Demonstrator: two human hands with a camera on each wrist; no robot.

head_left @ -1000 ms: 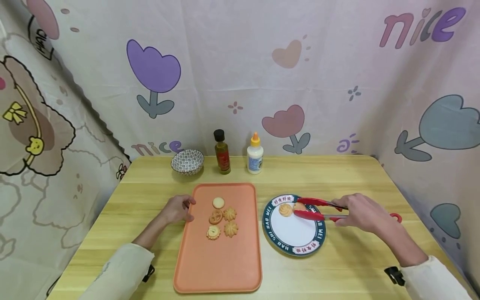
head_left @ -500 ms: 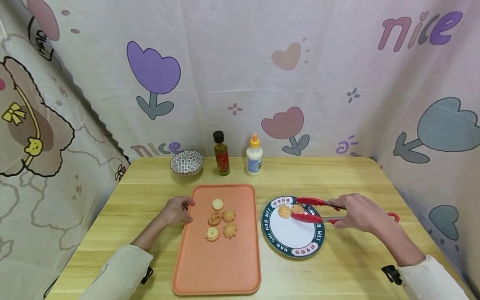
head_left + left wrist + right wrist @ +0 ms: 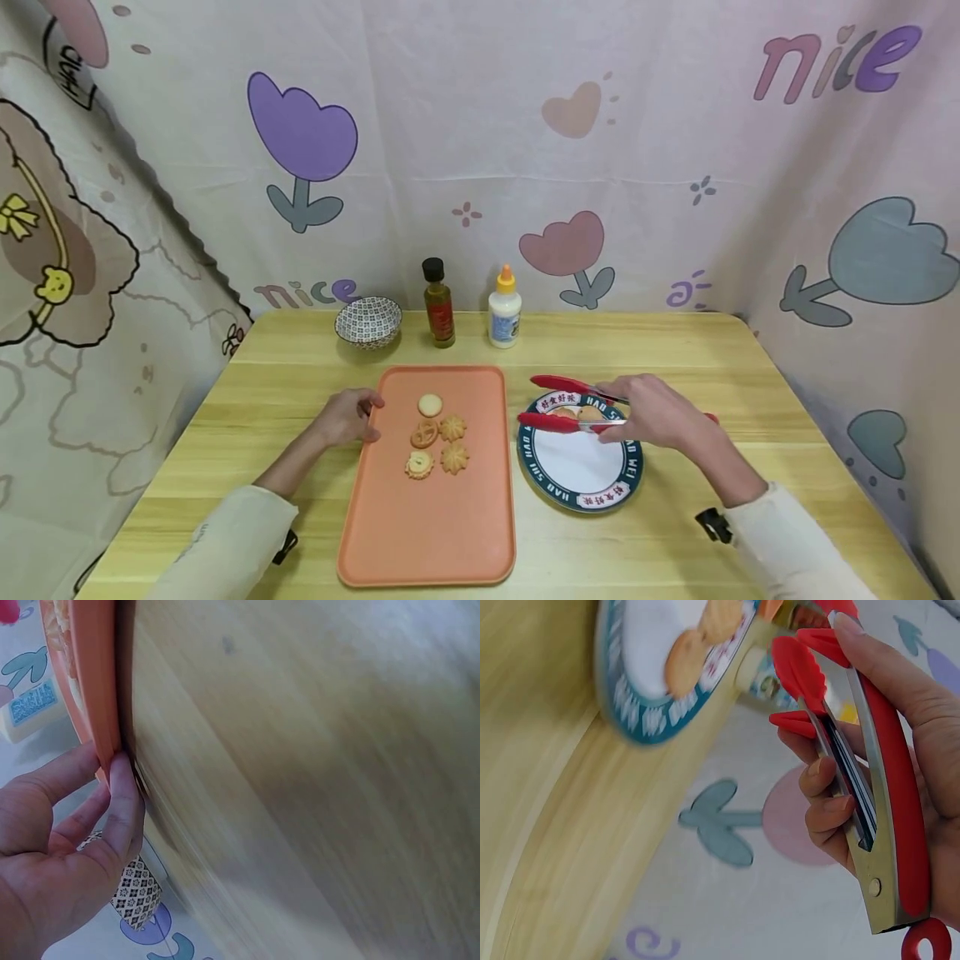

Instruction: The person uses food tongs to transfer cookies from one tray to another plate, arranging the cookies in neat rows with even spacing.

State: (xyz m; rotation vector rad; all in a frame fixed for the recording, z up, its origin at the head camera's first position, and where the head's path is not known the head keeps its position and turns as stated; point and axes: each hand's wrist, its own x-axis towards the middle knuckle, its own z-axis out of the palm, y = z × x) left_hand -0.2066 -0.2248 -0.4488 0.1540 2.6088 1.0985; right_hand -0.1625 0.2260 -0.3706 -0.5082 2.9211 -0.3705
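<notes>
My left hand [image 3: 347,418] pinches the left edge of an orange tray [image 3: 427,525]; in the left wrist view thumb and fingers grip its rim. Several cookies lie on the tray's upper half, among them a pretzel-shaped cookie [image 3: 424,433] and a plain round cookie [image 3: 430,406]. In my right hand [image 3: 656,410] are red-tipped tongs [image 3: 909,825], their arms spread with nothing between the tips. The tongs hang over the far left part of a green-rimmed white plate [image 3: 577,467]. Two cookies [image 3: 684,664] rest on that plate, partly covered by the tongs in the head view.
Along the back of the wooden table [image 3: 697,358] stand a patterned bowl [image 3: 368,322], a dark-capped sauce bottle [image 3: 439,310] and a white bottle with an orange tip [image 3: 505,315]. A printed curtain [image 3: 660,167] rises behind the table.
My right hand has carried the spread tongs left, away from the cookies on the plate, which stay there. The left hand keeps its hold on the tray edge.
</notes>
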